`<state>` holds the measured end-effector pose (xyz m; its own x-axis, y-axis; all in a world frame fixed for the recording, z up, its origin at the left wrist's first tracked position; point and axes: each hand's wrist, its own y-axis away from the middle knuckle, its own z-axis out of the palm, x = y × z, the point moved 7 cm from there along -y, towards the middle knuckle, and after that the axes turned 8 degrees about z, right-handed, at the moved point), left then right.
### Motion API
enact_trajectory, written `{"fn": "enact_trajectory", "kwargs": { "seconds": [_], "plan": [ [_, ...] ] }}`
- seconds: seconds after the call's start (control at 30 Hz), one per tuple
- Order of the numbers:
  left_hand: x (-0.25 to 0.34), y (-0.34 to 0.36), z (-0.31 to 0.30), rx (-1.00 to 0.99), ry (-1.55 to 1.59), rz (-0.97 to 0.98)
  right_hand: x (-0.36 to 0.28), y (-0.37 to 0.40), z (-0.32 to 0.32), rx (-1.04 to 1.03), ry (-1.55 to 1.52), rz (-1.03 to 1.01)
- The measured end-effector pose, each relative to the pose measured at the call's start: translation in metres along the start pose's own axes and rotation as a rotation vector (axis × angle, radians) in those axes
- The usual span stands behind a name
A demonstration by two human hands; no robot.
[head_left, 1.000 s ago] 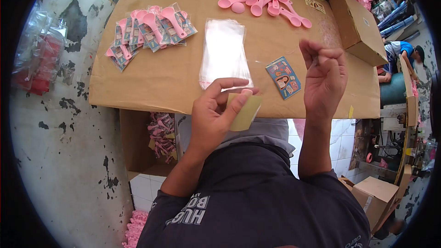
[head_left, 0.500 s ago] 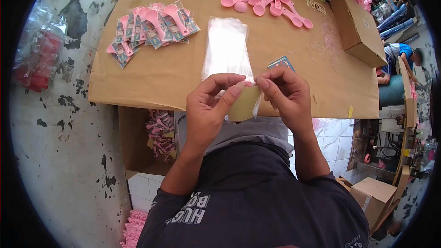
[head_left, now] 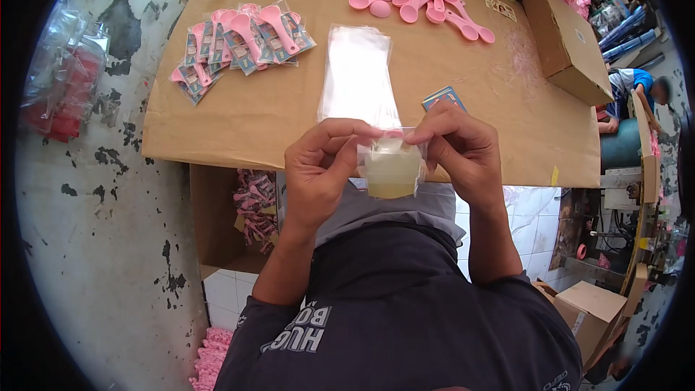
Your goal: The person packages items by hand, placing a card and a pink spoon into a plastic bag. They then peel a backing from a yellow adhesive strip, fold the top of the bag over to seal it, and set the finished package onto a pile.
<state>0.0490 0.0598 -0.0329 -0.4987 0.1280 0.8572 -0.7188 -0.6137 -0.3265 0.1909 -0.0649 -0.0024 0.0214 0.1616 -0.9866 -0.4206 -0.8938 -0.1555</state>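
Your left hand (head_left: 323,168) and right hand (head_left: 463,161) pinch the packet's (head_left: 392,174) upper corners over the counter's (head_left: 268,112) edge, mid-frame.

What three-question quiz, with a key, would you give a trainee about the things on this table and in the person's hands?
1. True or false: the left hand and the right hand both hold the clear packet.
2. Which lies nearer the bagged spoons: (a) the stack of clear bags or (b) the cardboard box?
3. Fill in the blank: the loose spoons are coloured ____.

Key: 1 true; 2 a; 3 pink.
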Motion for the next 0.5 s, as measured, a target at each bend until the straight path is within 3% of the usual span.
{"fn": "enact_trajectory", "kwargs": {
  "seconds": [0.13,0.33,0.5],
  "plan": [
    [0.003,0.001,-0.002,-0.075,-0.094,0.127,-0.007,0.000,-0.003,0.010,0.042,-0.030],
    [0.012,-0.005,0.010,-0.106,0.038,0.110,-0.018,0.000,-0.005,-0.027,0.204,-0.109],
    [0.001,0.000,0.013,-0.042,-0.084,0.002,-0.017,0.001,0.000,0.006,0.269,-0.116]
  ]
}}
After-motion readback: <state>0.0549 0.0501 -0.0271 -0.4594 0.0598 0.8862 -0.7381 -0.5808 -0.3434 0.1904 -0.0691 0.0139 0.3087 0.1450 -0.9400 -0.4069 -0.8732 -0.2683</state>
